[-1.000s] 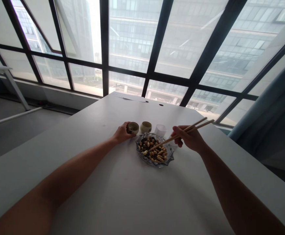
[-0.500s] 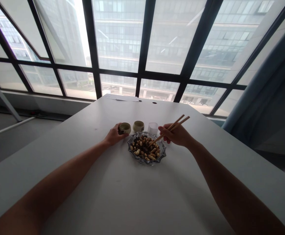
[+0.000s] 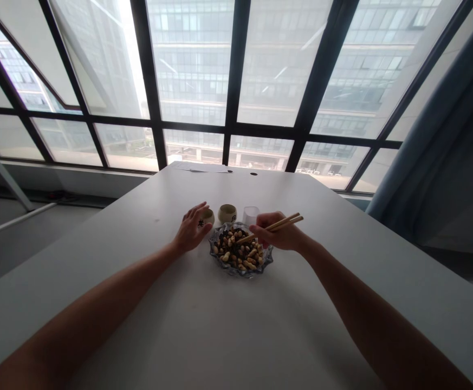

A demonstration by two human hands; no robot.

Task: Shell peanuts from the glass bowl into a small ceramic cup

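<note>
Left hand loosened at left cup, fingers apart | right hand clamped on chopsticks | cup's character unreadable

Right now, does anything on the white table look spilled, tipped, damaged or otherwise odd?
Nothing stands out. The tan peanuts and dark pieces lie within the clear, jagged-rimmed glass bowl; the two round beige ceramic cups and the clear tumbler beyond it look upright. Fine chips can't be judged.

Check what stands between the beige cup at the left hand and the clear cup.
Another beige cup, upright, stands between the left cup and the clear cup. It shows in the head view.
</note>
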